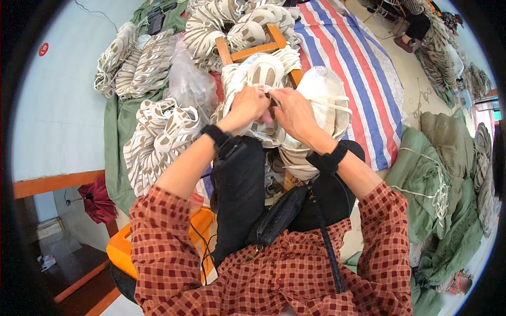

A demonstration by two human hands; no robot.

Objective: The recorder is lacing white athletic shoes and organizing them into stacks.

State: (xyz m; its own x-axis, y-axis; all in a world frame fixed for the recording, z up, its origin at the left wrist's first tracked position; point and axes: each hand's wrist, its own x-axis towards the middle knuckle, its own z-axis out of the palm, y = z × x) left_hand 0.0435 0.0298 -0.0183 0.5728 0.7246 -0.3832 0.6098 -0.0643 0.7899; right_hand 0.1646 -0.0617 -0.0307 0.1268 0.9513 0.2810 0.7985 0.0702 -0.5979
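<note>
Leaning over lap in red checked shirt (274, 279). Both hands pinching white lace on cream shoe upper (263, 71), atop pile at wooden frame (253, 50): left hand (247, 105), right hand (292, 110) closed. Prob. light, soft, floppy; gripping lace ends and eyelet edge looking best.

Bright, even daylight with soft shadows and no glare; focus is sharp at centre, with strong fisheye bending and black vignette at the rim.

The person wore a red-and-cream checked shirt (274, 279) with sleeves pushed up, black bands on the left wrist (217, 135) and right wrist (329, 158), and a black crossbody bag (279, 216).
</note>
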